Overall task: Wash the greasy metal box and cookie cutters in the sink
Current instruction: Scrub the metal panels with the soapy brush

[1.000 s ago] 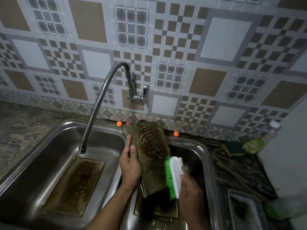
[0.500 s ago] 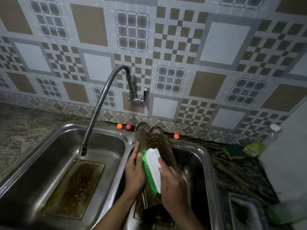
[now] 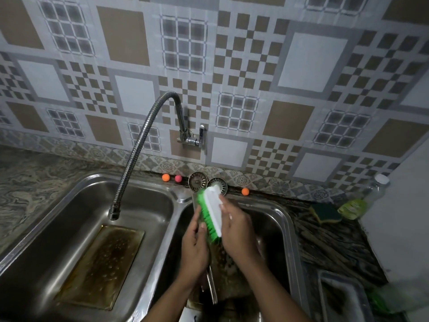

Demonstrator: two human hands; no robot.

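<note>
A greasy metal box part (image 3: 219, 261) stands tilted in the right basin of the steel double sink (image 3: 178, 231), mostly hidden behind my hands. My left hand (image 3: 193, 247) grips its left edge, thumb in front. My right hand (image 3: 236, 228) holds a white scrub brush with green bristles (image 3: 212, 211), bristles against the upper end of the metal part. A second greasy, brown-stained metal piece (image 3: 99, 266) lies flat on the floor of the left basin. No cookie cutters can be made out.
A flexible faucet hose (image 3: 139, 145) arcs from the wall, its nozzle (image 3: 113, 211) over the left basin. Two drain strainers (image 3: 197, 181) and small coloured balls (image 3: 166, 177) sit on the back ledge. At right are a sponge (image 3: 325, 212), a bottle (image 3: 362, 201) and a tray (image 3: 341, 296).
My right hand has run the brush up the metal part from its lower right side to its top end. The part has sunk lower in the basin, with my left hand still gripping it.
</note>
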